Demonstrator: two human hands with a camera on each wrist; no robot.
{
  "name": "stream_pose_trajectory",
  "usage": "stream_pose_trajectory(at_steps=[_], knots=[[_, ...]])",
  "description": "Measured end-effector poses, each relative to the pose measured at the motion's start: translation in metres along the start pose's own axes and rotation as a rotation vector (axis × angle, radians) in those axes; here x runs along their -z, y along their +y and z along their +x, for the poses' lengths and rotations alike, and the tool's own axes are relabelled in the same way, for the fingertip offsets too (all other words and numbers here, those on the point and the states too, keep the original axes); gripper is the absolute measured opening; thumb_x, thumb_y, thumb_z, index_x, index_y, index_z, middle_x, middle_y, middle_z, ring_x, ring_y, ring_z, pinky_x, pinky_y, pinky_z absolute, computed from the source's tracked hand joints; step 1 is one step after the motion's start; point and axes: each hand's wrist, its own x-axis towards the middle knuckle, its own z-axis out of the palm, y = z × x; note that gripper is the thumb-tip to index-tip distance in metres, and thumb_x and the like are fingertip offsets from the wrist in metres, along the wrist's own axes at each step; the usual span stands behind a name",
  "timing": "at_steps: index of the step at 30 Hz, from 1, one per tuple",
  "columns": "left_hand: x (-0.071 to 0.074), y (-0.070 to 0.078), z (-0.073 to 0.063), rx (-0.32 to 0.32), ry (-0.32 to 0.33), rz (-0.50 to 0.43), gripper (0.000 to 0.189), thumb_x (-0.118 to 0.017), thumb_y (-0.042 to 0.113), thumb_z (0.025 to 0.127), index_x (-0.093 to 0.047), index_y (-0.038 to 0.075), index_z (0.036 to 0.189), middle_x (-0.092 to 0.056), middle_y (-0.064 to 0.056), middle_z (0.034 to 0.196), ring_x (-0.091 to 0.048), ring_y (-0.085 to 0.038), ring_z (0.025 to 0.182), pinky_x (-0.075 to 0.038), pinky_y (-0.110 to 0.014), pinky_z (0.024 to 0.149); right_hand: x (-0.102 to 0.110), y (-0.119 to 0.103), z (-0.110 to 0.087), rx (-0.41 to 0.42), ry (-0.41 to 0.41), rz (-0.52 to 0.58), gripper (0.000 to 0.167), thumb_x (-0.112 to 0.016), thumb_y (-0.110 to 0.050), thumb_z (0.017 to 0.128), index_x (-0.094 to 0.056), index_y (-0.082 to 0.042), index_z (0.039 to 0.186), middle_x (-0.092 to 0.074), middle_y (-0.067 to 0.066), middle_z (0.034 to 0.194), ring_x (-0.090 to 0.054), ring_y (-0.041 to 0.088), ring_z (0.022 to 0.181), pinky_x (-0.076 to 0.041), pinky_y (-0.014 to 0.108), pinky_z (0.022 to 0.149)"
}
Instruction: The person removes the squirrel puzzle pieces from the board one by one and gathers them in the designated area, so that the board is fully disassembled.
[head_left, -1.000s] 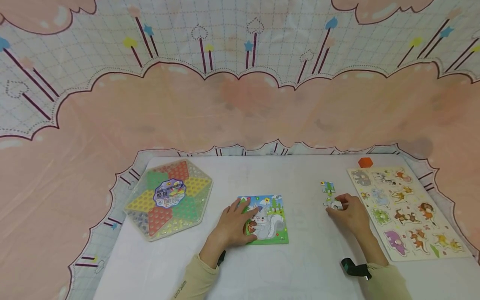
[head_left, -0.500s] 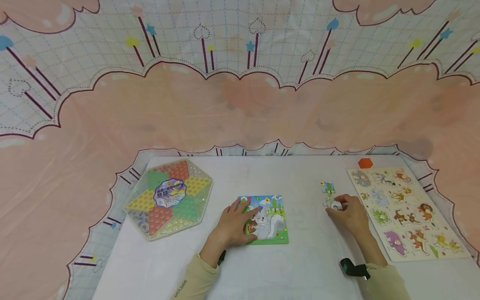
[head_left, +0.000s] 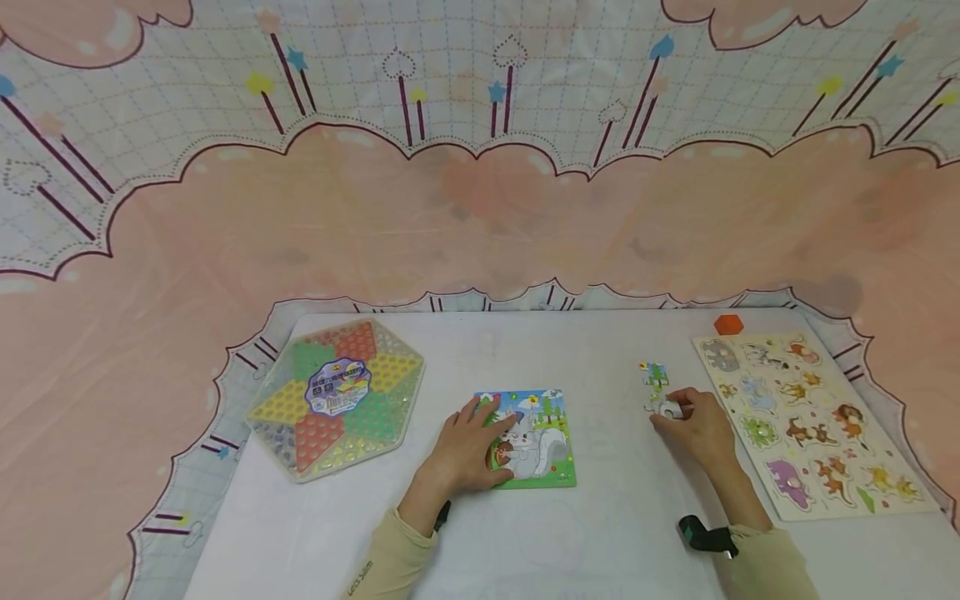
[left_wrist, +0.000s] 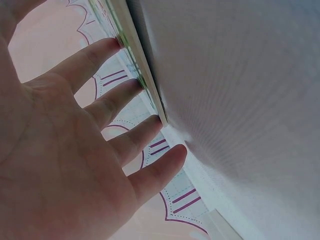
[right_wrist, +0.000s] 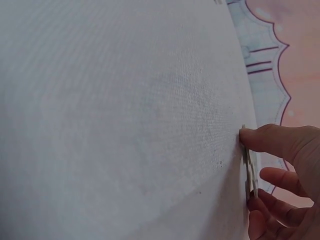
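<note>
The squirrel jigsaw puzzle [head_left: 536,446] lies on the white table in the head view, with blue sky, trees and a green border. My left hand [head_left: 468,446] rests on its left part with fingers spread, hiding some of the picture. In the left wrist view, fingertips [left_wrist: 135,85] touch the puzzle's edge. To the right, my right hand [head_left: 701,427] pinches a grey-white jigsaw piece [head_left: 670,409] between thumb and fingers, low over the table. Just beyond it lies a jigsaw piece with green trees [head_left: 654,373]. The right wrist view shows thin pieces [right_wrist: 248,167] edge-on at the fingertips.
A hexagonal Chinese checkers board [head_left: 390,392] with colored triangles lies at the left. At the right is a wooden animal peg puzzle [head_left: 813,425], with an orange hexagon [head_left: 728,324] behind it. A patterned cloth [head_left: 450,217] hangs beyond the table [head_left: 517,350].
</note>
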Motion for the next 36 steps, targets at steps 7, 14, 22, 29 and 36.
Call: stream_pose_trajectory(at_steps=[7,14,22,29,36], knots=[[-0.0008,-0.0004,0.0005,0.004,-0.005,-0.002,0.074,-0.075,0.047,0.081,-0.05,0.022,0.147,-0.033,-0.011,0.157,-0.024,-0.04,0.145,-0.031,-0.059,0.108,-0.0004,0.0003,-0.0004,0.0,0.004,0.003,0.049,-0.08,-0.023,0.081,-0.063,0.007,0.115,-0.055,0.024,0.103,-0.05,0.031,0.087,-0.039,0.035,0.067],[-0.0008,-0.0007,0.0009,0.002,0.001,0.008,0.075,-0.075,0.048,0.081,-0.05,0.023,0.147,-0.033,-0.011,0.157,-0.024,-0.04,0.145,-0.032,-0.059,0.107,-0.0011,0.0014,0.0001,-0.009,-0.003,0.003,0.048,-0.078,-0.023,0.082,-0.062,0.007,0.115,-0.055,0.024,0.105,-0.05,0.032,0.088,-0.039,0.036,0.069],[-0.0012,-0.0008,0.0005,0.005,-0.004,0.011,0.075,-0.075,0.048,0.081,-0.05,0.023,0.147,-0.033,-0.011,0.157,-0.024,-0.04,0.145,-0.032,-0.058,0.108,-0.0017,0.0011,0.0001,-0.012,0.006,-0.003,0.048,-0.079,-0.023,0.081,-0.063,0.007,0.115,-0.055,0.023,0.104,-0.049,0.031,0.087,-0.038,0.035,0.068],[-0.0012,-0.0005,0.0003,0.013,-0.009,0.006,0.074,-0.075,0.047,0.081,-0.05,0.023,0.147,-0.033,-0.01,0.158,-0.023,-0.039,0.145,-0.032,-0.058,0.108,-0.0011,-0.0003,0.0006,-0.027,-0.021,0.005,0.049,-0.078,-0.023,0.083,-0.061,0.007,0.118,-0.054,0.023,0.106,-0.049,0.032,0.089,-0.038,0.036,0.069],[-0.001,0.0,0.0009,0.008,-0.005,0.01,0.074,-0.075,0.047,0.081,-0.05,0.022,0.147,-0.033,-0.01,0.157,-0.024,-0.04,0.145,-0.032,-0.058,0.107,-0.0002,-0.0011,-0.0005,-0.029,-0.023,0.002,0.049,-0.078,-0.023,0.082,-0.061,0.007,0.117,-0.054,0.024,0.106,-0.05,0.032,0.089,-0.039,0.036,0.069]])
